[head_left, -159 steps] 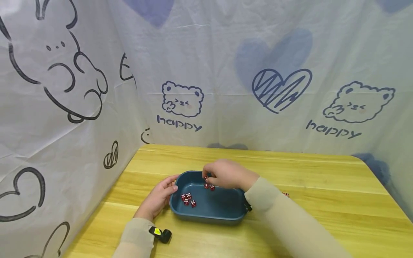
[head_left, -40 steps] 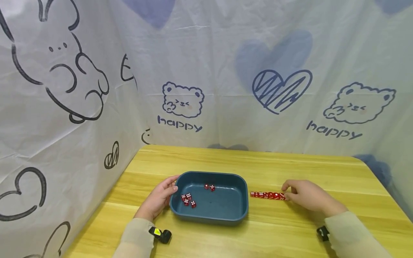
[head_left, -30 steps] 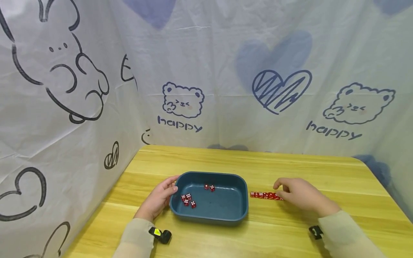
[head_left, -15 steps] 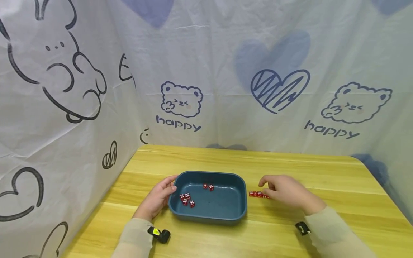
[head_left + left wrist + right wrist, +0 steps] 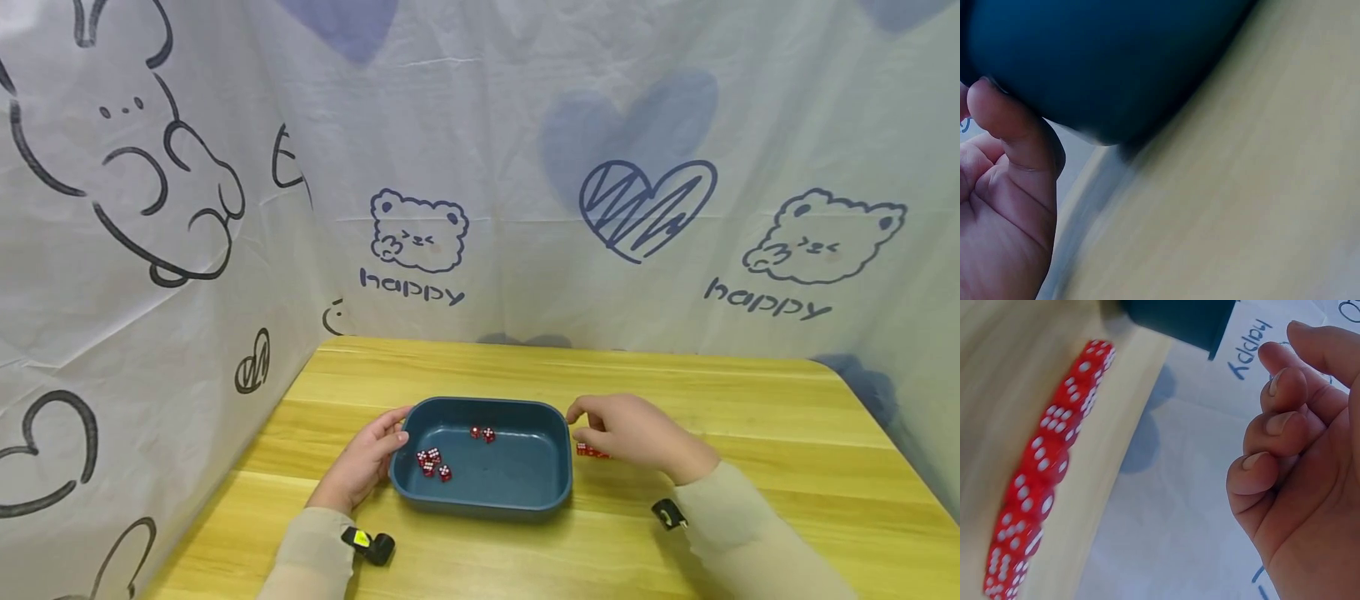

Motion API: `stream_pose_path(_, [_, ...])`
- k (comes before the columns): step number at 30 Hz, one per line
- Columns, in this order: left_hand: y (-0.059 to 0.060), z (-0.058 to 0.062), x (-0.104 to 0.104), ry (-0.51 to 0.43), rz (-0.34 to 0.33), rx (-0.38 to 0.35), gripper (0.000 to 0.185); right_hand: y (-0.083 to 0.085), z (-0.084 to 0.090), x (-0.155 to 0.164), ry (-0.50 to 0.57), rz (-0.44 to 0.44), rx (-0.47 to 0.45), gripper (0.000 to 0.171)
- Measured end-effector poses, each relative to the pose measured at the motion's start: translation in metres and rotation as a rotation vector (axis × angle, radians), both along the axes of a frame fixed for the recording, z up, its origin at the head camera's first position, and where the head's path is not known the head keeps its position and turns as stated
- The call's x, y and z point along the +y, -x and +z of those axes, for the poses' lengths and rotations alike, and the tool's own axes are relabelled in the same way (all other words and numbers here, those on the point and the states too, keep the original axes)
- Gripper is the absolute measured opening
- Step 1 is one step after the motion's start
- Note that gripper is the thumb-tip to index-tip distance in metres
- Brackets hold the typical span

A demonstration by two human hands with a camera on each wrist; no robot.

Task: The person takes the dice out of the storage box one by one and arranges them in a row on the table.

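A dark teal rectangular tub (image 5: 517,479) stands on the table. My left hand (image 5: 358,465) holds it at its left end, thumb at the rim and fingers along the outer wall. Inside the tub, a cluster of red dice (image 5: 430,463) with white pips lies at the left, and two more dice (image 5: 482,434) sit by the back wall. My right hand (image 5: 630,432) hovers at the tub's right end with loosely bent fingers and nothing between them. Beneath it runs a straight row of red dice (image 5: 1034,469), most of it hidden by the hand in the head view.
The yellow wood-grain table (image 5: 750,450) extends to the right and in front of the tub. A white printed cloth (image 5: 517,250) hangs behind the table and at its left. Black wrist cameras (image 5: 369,546) are strapped to both sleeves.
Earlier my right hand was over the tub, then at the far right end of the dice row. Since then it has moved left along the row to the tub's edge. My left hand has stayed put.
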State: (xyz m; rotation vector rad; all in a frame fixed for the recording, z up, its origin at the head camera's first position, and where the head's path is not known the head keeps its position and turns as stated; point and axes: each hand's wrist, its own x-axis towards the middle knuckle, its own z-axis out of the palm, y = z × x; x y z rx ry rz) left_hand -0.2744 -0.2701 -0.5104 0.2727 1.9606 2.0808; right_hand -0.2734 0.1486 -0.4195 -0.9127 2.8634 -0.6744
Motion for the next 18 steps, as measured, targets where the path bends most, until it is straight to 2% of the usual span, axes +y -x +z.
stream_pose_path(10, [-0.001,0.001,-0.001,0.007,-0.001,0.005,0.052,0.004,0.015,-0.030,-0.017,0.011,-0.026,0.018])
stream_pose_path(18, [-0.002,0.002,0.001,0.007,0.006,0.003,0.053,0.009,0.022,-0.049,-0.044,0.038,0.004,0.019])
